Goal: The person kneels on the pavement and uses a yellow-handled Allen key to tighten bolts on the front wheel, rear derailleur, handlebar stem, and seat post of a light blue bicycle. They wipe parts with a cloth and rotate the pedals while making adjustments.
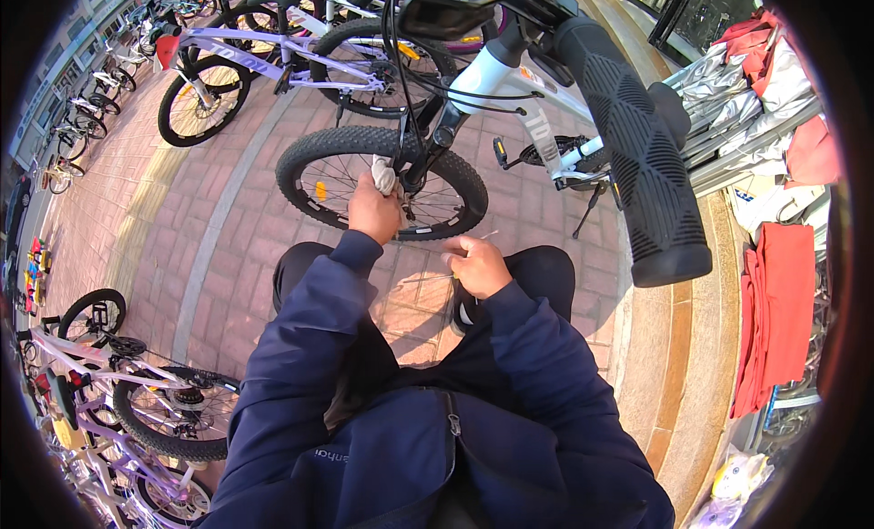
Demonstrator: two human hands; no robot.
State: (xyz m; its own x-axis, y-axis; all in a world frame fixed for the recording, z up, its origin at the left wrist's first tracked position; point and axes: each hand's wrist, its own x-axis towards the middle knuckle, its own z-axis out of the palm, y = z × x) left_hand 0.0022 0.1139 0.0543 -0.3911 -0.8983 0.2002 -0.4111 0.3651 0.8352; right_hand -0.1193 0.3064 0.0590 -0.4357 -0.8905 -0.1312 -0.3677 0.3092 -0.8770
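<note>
Brick pavement [228, 210]; left hand [374, 210] hides rag [383, 175]; right hand [480, 267] item unclear.

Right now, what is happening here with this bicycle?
A person in a dark blue jacket is crouched before a white bicycle on a brick pavement. The left hand presses a pale cloth against the front wheel, near the fork. The right hand holds a thin rod between its fingers, apart from the wheel. More bicycles stand around.

Left hand [374, 210] raised — fingers curled
</note>
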